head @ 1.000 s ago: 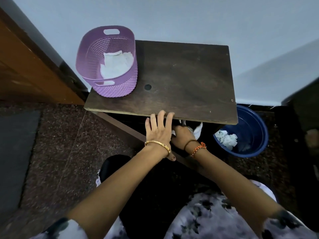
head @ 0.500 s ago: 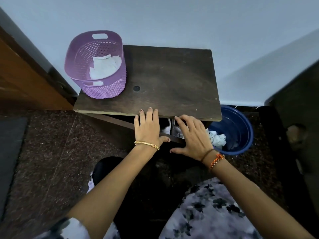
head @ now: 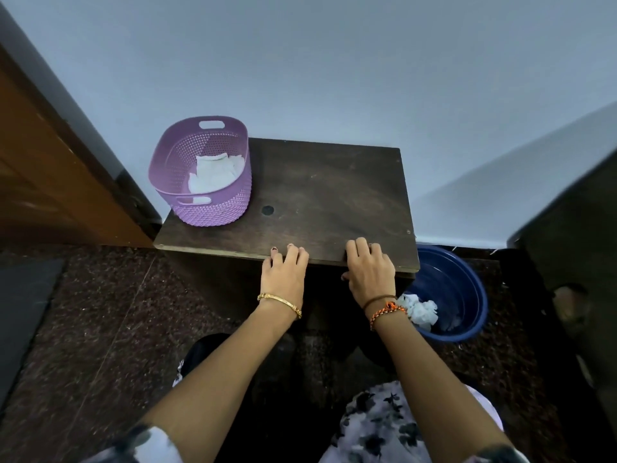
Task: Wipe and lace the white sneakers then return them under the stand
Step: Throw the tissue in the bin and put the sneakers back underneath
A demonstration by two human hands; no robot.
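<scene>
Left hand [head: 283, 275], right hand [head: 370, 272] palms down, fingers curled over front edge of wooden stand [head: 327, 195], gripping nothing else. White sneakers not visible, presumably beneath stand. Likely light, semi-stiff; grab by heel collar. Blue bucket [head: 467, 295] right, purple basket [head: 203, 175] atop, far left.

No text, label, brand, number or sign can be read anywhere in this view; every visible surface is plain or merely patterned.
</scene>
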